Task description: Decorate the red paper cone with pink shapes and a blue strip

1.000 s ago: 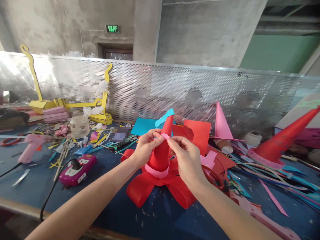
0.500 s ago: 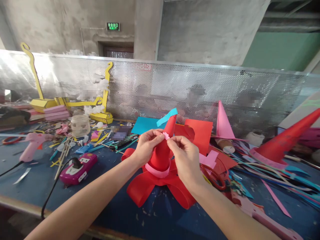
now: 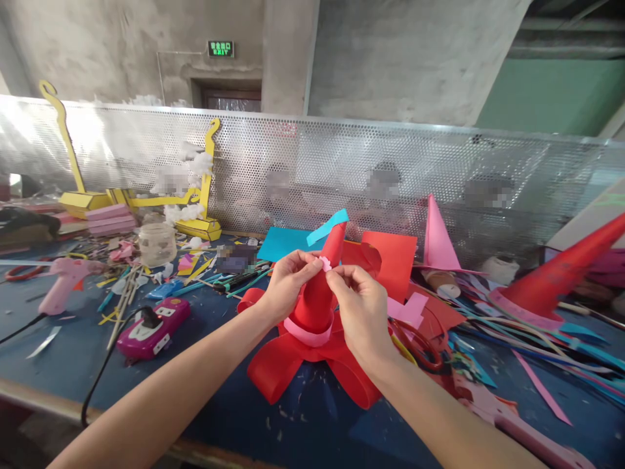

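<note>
- Left hand [image 3: 286,283]: fingers curled, fingertips pinched on a small pink paper piece [image 3: 324,264] held against the upper side of the red paper cone hat [image 3: 316,296].
- Right hand [image 3: 359,306]: thumb and forefinger meet the same pink piece from the other side; the two hands' fingertips are nearly touching.
- Shape of the pink piece is too small to make out; possibly a scalloped cutout.
- Cone hat stands upright near the middle of the blue worktable [image 3: 68,352], tilted slightly to the right. A pink band [image 3: 307,332] wraps its base; looped red paper petals [image 3: 273,371] spread around it on the table.
- A cyan paper strip [image 3: 328,226] sticks out at the cone's tip.
- Behind the hat: red paper sheet [image 3: 393,257], cyan sheet [image 3: 280,244], a pink cone [image 3: 435,238].
- Far right: a second red cone hat [image 3: 561,277] lying tilted.
- Left of the hands: magenta device with cord [image 3: 152,329], pink glue gun [image 3: 61,281], clear jar [image 3: 156,244].
- Perforated metal screen [image 3: 439,163] runs along the table's far edge.
</note>
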The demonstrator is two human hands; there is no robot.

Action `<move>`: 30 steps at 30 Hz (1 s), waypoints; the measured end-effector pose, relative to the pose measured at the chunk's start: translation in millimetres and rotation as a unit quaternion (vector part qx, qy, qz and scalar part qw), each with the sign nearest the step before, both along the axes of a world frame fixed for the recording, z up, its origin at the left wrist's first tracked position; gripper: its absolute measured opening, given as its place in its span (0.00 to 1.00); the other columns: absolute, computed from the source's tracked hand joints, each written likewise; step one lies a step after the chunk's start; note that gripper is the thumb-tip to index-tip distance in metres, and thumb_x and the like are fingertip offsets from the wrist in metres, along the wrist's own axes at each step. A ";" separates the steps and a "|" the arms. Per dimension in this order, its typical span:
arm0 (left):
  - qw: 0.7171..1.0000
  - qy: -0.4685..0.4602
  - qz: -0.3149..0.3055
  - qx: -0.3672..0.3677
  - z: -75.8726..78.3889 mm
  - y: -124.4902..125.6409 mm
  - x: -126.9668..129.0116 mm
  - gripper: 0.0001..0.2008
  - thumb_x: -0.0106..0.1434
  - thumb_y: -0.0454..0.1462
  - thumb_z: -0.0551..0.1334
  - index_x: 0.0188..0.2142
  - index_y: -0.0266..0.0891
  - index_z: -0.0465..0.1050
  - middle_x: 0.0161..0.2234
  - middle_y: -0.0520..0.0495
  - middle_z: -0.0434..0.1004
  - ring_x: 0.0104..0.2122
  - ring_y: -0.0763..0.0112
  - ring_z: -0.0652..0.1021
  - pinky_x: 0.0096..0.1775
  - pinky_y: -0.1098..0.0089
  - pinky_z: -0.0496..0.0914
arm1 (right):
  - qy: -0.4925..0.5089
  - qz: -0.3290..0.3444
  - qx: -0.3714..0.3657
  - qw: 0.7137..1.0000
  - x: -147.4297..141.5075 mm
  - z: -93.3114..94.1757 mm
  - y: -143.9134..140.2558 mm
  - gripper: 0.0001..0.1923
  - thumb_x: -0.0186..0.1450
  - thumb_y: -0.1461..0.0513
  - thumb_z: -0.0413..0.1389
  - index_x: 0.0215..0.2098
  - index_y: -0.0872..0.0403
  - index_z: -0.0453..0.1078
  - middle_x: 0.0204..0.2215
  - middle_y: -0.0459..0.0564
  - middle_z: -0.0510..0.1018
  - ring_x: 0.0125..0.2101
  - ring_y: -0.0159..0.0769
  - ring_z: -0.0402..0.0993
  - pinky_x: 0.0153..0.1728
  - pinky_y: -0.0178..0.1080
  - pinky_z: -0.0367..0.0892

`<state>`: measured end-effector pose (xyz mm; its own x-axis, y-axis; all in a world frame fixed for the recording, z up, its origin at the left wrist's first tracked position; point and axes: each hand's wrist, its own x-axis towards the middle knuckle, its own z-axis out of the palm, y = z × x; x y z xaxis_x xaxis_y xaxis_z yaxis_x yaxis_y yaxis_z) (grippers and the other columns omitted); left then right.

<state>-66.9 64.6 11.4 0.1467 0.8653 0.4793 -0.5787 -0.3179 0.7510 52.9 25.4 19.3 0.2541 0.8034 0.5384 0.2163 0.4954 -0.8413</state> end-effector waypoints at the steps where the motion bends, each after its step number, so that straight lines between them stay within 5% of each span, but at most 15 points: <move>1: 1.000 0.002 0.003 0.004 -0.5 0.6 0.6 0.10 0.57 0.39 0.71 0.27 0.37 0.73 0.34 0.49 0.78 0.34 0.73 0.77 0.42 0.70 0.71 | 0.001 -0.002 0.000 1.000 0.0 0.0 -0.1 0.09 0.60 0.57 0.60 0.25 0.52 0.69 0.20 0.40 0.66 0.24 0.32 0.60 0.27 0.37 0.57; 16: 0.998 0.001 0.047 0.037 -2.4 2.6 6.3 0.12 0.58 0.37 0.69 0.32 0.40 0.65 0.35 0.52 0.75 0.35 0.75 0.76 0.44 0.69 0.69 | 0.014 0.001 -0.004 1.000 0.9 -0.6 -0.5 0.08 0.60 0.58 0.59 0.25 0.52 0.68 0.20 0.40 0.65 0.24 0.31 0.59 0.27 0.38 0.57; 22: 0.998 0.007 0.058 0.031 -1.6 2.9 7.2 0.15 0.58 0.38 0.69 0.34 0.41 0.62 0.38 0.52 0.74 0.35 0.75 0.76 0.43 0.69 0.69 | 0.054 0.001 0.007 0.999 1.7 1.2 2.1 0.16 0.58 0.53 0.64 0.35 0.50 0.64 0.26 0.39 0.63 0.27 0.31 0.60 0.31 0.38 0.60; 30: 0.999 -0.015 0.025 0.032 -3.5 5.3 7.4 0.14 0.58 0.36 0.69 0.35 0.40 0.62 0.39 0.52 0.75 0.33 0.78 0.76 0.40 0.72 0.69 | -0.034 0.008 0.038 0.999 3.4 5.4 12.7 0.16 0.63 0.50 0.61 0.40 0.52 0.69 0.37 0.49 0.74 0.35 0.38 0.70 0.37 0.42 0.65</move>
